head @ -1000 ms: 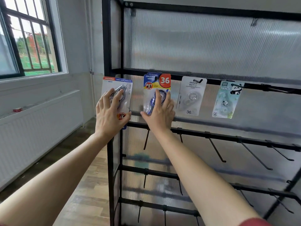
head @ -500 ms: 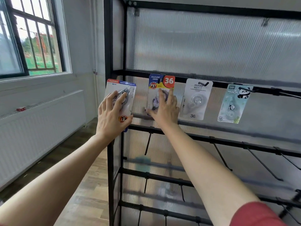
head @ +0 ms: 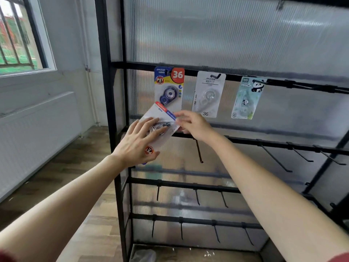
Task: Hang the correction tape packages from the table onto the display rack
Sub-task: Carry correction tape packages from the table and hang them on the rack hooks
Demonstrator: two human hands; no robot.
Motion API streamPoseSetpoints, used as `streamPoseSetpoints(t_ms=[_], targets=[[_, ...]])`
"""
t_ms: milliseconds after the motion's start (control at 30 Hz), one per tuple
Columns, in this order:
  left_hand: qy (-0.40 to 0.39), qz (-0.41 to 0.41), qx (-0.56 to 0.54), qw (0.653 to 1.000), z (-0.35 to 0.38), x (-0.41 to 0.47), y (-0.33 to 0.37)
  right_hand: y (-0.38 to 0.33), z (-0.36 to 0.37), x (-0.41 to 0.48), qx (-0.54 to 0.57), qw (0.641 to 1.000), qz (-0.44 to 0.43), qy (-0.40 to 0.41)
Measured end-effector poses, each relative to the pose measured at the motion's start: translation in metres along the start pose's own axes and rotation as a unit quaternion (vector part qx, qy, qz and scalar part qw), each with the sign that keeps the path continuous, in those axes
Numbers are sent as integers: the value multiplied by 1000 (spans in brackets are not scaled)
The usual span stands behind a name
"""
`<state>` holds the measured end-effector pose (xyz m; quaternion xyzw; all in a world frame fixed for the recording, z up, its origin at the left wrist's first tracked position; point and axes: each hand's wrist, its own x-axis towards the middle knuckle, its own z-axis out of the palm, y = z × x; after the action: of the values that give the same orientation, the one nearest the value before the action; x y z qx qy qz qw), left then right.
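Blue pack (head: 168, 87), centre frame: "JINUO", "PET", "36". White pack (head: 207, 95) to its right: "JINUO", "36". Green pack (head: 247, 99): "PANDA". Tilted pack (head: 160, 118) below: "SMOOTH", seemingly "CTION TAPE", "PET".

Barred window (head: 17, 35): grey daylight coming in. Pale wall (head: 71, 44) beside it. Long white radiator (head: 37, 133) below it. Wood-plank floor (head: 66, 171) lower still.
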<state>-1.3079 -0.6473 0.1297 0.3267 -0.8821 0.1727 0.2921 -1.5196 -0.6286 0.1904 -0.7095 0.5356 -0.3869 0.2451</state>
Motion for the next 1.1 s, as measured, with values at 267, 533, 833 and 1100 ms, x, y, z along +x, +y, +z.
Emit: streamPoseSetpoints(t_ms=[267, 533, 833, 1100], targets=[[27, 73, 4, 997, 3, 25, 10, -2, -24, -4, 20, 998, 27, -44], [177, -229, -197, 937, 2, 34, 30, 24, -22, -19, 255, 953, 72, 145], [200, -335, -552, 737, -10, 60, 42, 30, 12, -36, 456, 871, 84, 162], [121, -280, -544, 782, -22, 60, 19, 32, -4, -38, 322, 924, 71, 195]])
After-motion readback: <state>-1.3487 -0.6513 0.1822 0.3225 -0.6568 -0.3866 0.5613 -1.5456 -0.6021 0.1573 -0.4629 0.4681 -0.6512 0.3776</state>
